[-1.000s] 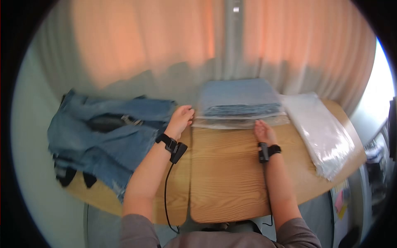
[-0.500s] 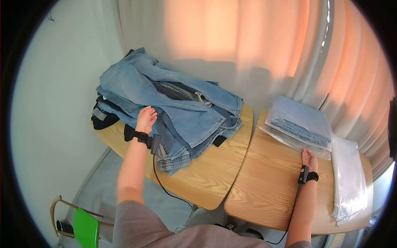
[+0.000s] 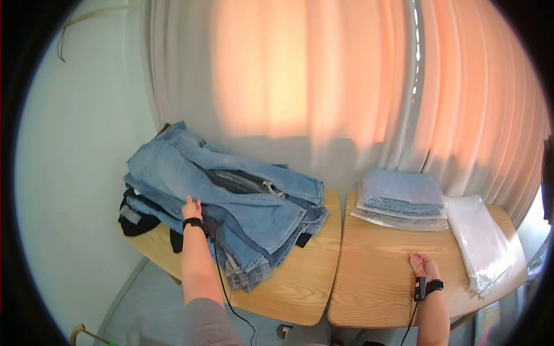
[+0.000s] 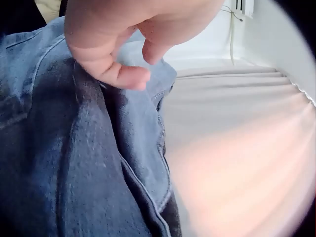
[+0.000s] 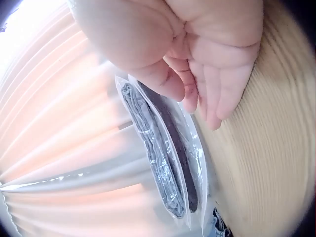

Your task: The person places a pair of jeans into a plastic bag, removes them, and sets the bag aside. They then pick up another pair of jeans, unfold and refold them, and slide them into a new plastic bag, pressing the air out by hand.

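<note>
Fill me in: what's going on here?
A person's left hand is at a heap of denim clothes, fingers loosely bent; whether it touches the cloth is unclear. The right hand holds nothing, over the wooden table on the right. Bagged folded denim lies toward that table's back, beside a stack of clear plastic bags.

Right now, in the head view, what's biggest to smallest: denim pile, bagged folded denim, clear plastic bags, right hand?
1. Denim pile
2. Bagged folded denim and clear plastic bags: too alike to rank
3. Right hand
</note>
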`<state>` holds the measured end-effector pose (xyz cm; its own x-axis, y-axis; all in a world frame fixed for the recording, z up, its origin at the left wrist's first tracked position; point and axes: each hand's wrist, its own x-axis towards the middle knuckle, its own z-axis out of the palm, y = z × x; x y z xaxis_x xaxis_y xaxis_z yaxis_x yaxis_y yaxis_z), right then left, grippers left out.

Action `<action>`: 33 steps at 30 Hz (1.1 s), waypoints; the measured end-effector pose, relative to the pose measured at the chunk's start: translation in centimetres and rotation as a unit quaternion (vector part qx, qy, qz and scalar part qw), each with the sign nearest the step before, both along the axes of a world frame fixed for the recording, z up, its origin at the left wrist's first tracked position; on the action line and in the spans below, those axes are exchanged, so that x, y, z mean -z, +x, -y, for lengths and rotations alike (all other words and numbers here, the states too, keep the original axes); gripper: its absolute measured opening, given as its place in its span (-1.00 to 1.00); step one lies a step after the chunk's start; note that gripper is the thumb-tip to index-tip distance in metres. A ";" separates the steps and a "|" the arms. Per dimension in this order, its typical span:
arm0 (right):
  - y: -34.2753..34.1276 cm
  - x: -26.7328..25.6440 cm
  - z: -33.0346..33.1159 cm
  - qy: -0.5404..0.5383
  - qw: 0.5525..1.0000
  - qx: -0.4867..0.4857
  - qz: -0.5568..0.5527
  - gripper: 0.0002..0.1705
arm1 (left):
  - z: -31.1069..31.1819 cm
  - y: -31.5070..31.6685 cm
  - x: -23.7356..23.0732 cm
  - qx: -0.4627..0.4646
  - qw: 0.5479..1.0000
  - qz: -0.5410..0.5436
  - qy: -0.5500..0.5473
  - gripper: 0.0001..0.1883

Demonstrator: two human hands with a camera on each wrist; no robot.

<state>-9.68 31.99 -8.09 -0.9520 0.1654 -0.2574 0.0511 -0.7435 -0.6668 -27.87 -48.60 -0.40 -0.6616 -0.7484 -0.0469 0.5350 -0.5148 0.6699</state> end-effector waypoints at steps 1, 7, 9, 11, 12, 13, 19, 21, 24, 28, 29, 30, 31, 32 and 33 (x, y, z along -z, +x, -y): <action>0.5 -0.3 0.2 -0.003 1.000 0.006 -0.005 -0.82 | -0.5 0.6 -0.7 -0.019 0.997 0.069 0.012 -0.78; 0.7 -0.1 0.0 -0.011 1.000 0.009 0.012 -0.83 | 0.1 0.4 -2.2 0.043 0.970 0.089 -0.223 -0.76; 0.5 -0.1 0.4 0.016 1.000 0.019 0.004 -0.83 | -3.9 1.9 -7.0 0.078 0.964 -0.016 -0.254 -0.72; 0.4 -0.5 0.3 0.022 1.000 0.003 0.010 -0.83 | -9.0 5.9 -13.0 0.084 0.955 -0.134 -0.252 -0.70; 0.3 -0.6 0.2 0.023 1.000 -0.003 0.012 -0.84 | -11.0 8.0 -15.5 0.089 0.942 -0.145 -0.289 -0.69; 0.2 -0.6 0.2 0.027 0.999 -0.012 0.018 -0.84 | -13.2 10.1 -17.4 0.100 0.928 -0.164 -0.319 -0.67; -0.6 0.6 -1.1 0.005 1.000 -0.012 0.023 -0.84 | -24.5 22.9 -16.1 0.493 0.693 -0.083 -0.519 -0.87; -0.3 0.8 -1.2 -0.001 1.000 -0.013 -0.005 -0.84 | -24.9 24.4 -14.0 0.602 0.672 -0.061 -0.426 -0.65; 0.0 0.6 -1.0 0.013 1.000 -0.007 -0.013 -0.83 | -22.4 25.1 -9.3 0.540 0.745 -0.013 -0.392 -0.67; 0.1 0.6 -1.1 -0.004 1.000 -0.023 -0.010 -0.78 | -15.9 26.9 -3.0 0.249 0.921 0.099 -0.282 -0.71; 0.0 0.5 -1.0 0.001 1.000 -0.023 -0.009 -0.78 | -13.5 26.7 -1.0 0.167 0.945 0.117 -0.256 -0.69; 0.0 0.3 -0.9 0.005 1.000 -0.025 -0.008 -0.77 | -10.9 26.4 1.3 0.083 0.961 0.133 -0.228 -0.67; 0.0 0.0 -0.7 0.006 1.000 -0.026 -0.007 -0.77 | -7.6 25.9 3.4 0.068 0.966 0.163 -0.188 -0.63; 0.0 -0.1 -0.4 0.002 1.000 -0.025 -0.010 -0.80 | -5.2 25.4 4.8 0.052 0.969 0.191 -0.147 -0.58; 0.1 -0.3 -0.3 -0.003 1.000 -0.022 -0.012 -0.83 | -3.4 24.7 6.1 0.053 0.969 0.191 -0.148 -0.58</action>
<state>-9.54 32.24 -7.82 -0.9642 0.1213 -0.2356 0.0686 -0.7447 -0.6639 -3.12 -45.21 -6.54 -0.7122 -0.6952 -0.0970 0.1733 -0.3081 0.9354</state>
